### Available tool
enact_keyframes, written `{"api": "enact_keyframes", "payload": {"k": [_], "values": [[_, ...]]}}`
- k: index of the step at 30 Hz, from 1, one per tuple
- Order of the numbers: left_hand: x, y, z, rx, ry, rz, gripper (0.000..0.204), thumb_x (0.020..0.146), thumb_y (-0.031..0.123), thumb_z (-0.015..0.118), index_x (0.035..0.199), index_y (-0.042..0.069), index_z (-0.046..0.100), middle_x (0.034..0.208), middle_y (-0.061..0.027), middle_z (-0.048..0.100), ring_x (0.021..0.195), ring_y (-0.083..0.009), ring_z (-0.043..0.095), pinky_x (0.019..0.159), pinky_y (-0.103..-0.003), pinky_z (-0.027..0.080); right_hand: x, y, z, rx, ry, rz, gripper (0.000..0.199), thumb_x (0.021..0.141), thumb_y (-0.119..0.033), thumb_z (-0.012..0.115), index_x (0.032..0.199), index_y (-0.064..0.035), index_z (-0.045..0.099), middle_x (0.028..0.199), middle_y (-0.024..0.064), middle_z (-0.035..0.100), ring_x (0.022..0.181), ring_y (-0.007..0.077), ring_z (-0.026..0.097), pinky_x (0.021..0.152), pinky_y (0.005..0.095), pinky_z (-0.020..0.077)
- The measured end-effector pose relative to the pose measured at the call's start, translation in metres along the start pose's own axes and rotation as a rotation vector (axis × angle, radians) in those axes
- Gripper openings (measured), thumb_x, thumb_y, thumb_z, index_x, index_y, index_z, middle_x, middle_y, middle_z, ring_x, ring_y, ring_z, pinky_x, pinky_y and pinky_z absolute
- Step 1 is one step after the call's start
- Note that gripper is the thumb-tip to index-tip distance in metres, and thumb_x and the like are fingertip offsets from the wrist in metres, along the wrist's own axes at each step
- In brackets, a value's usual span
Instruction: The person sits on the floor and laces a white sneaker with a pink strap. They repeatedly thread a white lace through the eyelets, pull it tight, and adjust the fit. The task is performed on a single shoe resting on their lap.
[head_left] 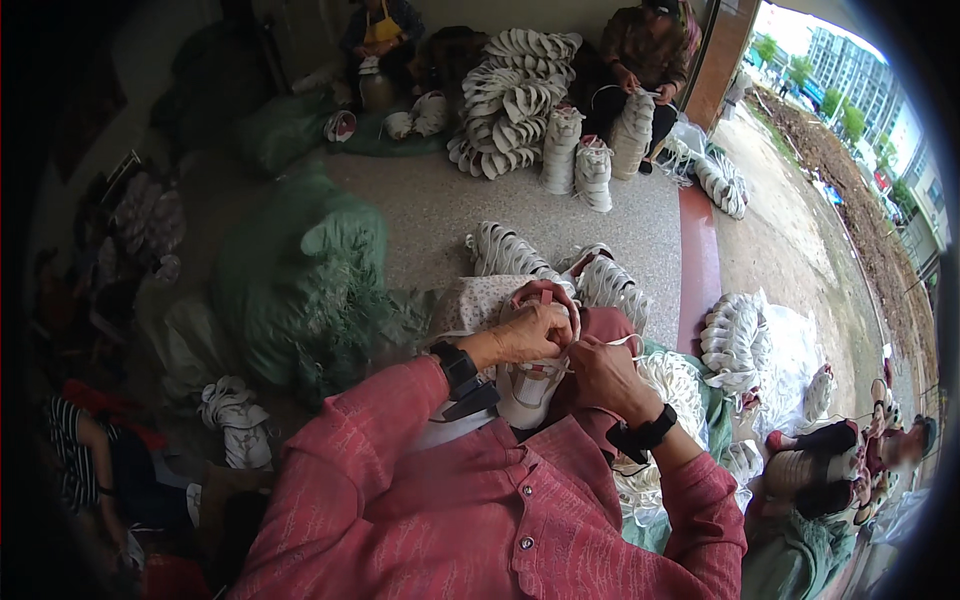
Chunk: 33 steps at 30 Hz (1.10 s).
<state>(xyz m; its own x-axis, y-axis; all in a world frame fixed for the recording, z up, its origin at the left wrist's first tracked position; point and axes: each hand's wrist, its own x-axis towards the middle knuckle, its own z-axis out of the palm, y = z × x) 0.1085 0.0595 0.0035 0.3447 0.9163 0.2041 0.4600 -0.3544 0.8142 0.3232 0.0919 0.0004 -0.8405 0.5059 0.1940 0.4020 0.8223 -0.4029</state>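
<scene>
Head view: the left hand (pixel 527 333) and right hand (pixel 600 372) meet, fingers pinched on a white shoe upper (pixel 530 385) with pink trim, held over the lap. Stacked uppers (pixel 610 285) crowd just beyond; a green sack (pixel 300 280) bulks left. Bare speckled floor (pixel 430 210) lies farther out, before another seated person (pixel 640 60).

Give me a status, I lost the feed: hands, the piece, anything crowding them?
Left hand and right hand both closed on the white and pink shoe upper, held at the chest. White lace loops off right hand. Nothing between them; white uppers stacked just beyond.
</scene>
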Motion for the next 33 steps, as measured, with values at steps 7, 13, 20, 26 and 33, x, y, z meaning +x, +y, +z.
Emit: {"api": "enact_keyframes", "payload": {"k": [7, 13, 20, 26, 33], "values": [[-0.005, 0.005, 0.004, 0.111, 0.018, -0.019, 0.009, 0.076, 0.004, 0.067, 0.085, 0.004, 0.067, 0.075, -0.0066, 0.064, 0.072, -0.0187, 0.062, 0.066, -0.034, 0.047, 0.008, -0.004, -0.019, 0.033, 0.123, 0.119, 0.024, 0.081, -0.018, 0.071, 0.101, -0.0073, 0.062, 0.098, 0.0137, 0.063, 0.089, 0.0359, 0.065, 0.072, 0.0433, 0.0516], [-0.004, -0.006, 0.011, 0.191, 0.035, 0.054, 0.01, 0.077, 0.006, 0.069, 0.086, 0.003, 0.068, 0.081, -0.0084, 0.065, 0.075, -0.0218, 0.064, 0.069, -0.036, 0.049, 0.03, 0.03, -0.023, 0.184, -0.062, -0.137, 0.039, 0.067, -0.014, 0.085, 0.101, -0.0099, 0.066, 0.097, 0.0094, 0.066, 0.094, 0.0311, 0.064, 0.079, 0.0407, 0.0523], [0.0, 0.004, 0.003, 0.149, -0.069, -0.154, 0.014, 0.077, 0.009, 0.07, 0.089, 0.001, 0.069, 0.078, -0.0078, 0.066, 0.071, -0.018, 0.065, 0.067, -0.034, 0.05, 0.028, 0.031, -0.02, 0.174, -0.003, -0.205, 0.034, 0.067, -0.017, 0.086, 0.091, -0.0105, 0.063, 0.089, 0.006, 0.062, 0.078, 0.0244, 0.063, 0.066, 0.0366, 0.0516], [0.005, 0.008, -0.002, 0.132, -0.099, -0.142, 0.016, 0.071, 0.013, 0.073, 0.084, 0.005, 0.071, 0.088, -0.0095, 0.063, 0.08, -0.0237, 0.066, 0.073, -0.036, 0.051, 0.021, 0.031, -0.018, 0.183, 0.017, -0.147, 0.03, 0.071, -0.02, 0.082, 0.091, -0.0117, 0.061, 0.09, 0.0058, 0.061, 0.085, 0.0276, 0.064, 0.071, 0.0395, 0.0516], [0.005, -0.004, 0.0, 0.175, -0.007, 0.08, 0.013, 0.073, 0.014, 0.074, 0.079, 0.005, 0.067, 0.084, -0.008, 0.062, 0.079, -0.0239, 0.065, 0.073, -0.036, 0.049, 0.023, 0.026, -0.028, 0.171, -0.015, -0.176, 0.022, 0.077, -0.021, 0.076, 0.092, -0.0122, 0.064, 0.089, 0.0058, 0.061, 0.086, 0.0267, 0.063, 0.073, 0.0386, 0.051]]}}
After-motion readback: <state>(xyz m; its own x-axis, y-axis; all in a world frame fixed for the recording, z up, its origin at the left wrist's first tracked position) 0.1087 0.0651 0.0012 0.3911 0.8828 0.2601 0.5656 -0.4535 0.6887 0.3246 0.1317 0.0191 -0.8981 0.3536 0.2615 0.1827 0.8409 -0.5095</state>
